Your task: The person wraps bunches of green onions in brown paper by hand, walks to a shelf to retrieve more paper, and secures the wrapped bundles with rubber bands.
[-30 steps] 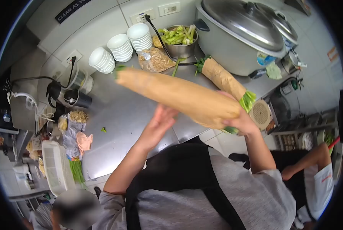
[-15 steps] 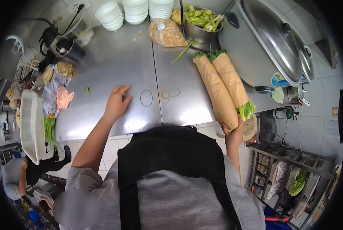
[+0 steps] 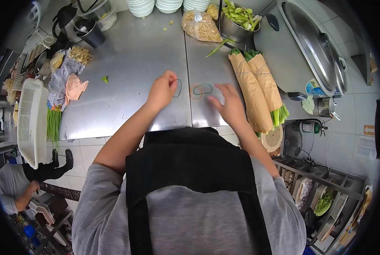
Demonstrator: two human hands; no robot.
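My left hand is at the middle of the steel table, its fingers pinched together at a dark rubber band; part of the band is hidden behind the fingers. My right hand is empty, thumb and fingers apart, just right of the green rubber band. An orange rubber band overlaps the green one on the table. To the right of that hand lie two paper-wrapped bundles of green vegetables, side by side, leaves showing at the ends.
Behind stand stacked white bowls, a bag of dry shreds and a pot of cut greens. A large lidded pot fills the right. At left are a white basket and chives. Another person works lower left.
My right hand has let go of the paper-wrapped bundle and come left toward the rubber bands. My left hand has moved right and closed at the dark band. The view has shifted.
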